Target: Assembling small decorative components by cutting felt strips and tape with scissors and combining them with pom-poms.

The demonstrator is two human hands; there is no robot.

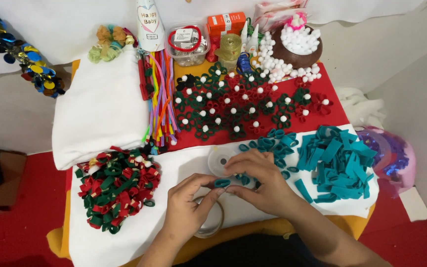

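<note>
A small teal felt loop is pinched between the fingertips of both hands, low in the middle of the white felt sheet. The left hand is nearly closed, its thumb and forefinger pressed on the left end of the loop. The right hand is curled, with its fingertips closed on the right end. Just beyond the right hand a clear round spool of thread is seen, and under the left wrist a clear ring of tape is lying.

It is judged that the loop could spring open if the pinch is loosened, because the felt strip is stiff and short. The heap of cut teal felt strips is near the right forearm and could be brushed off the edge. The pile of red and green felt bows is well apart at the left.
</note>
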